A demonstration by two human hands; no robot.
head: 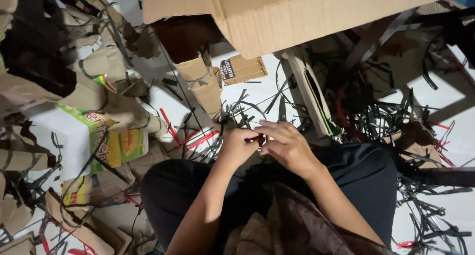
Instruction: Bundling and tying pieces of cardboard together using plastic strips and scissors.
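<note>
Seated on the floor (448, 205), a person's left hand (238, 145) and right hand (287, 143) pinch a thin black strap (259, 139) above the lap; loose straps nearby could tangle or snag it.

Left hand (237, 147) and right hand (285, 145) together, fingers (269, 127) curled

Dim light is falling from above onto pale floor (445, 101) beyond the hands, which are blurring slightly. Deep shadow is pooling below them over dark trousers (366, 176); leftward edges are softening.
</note>
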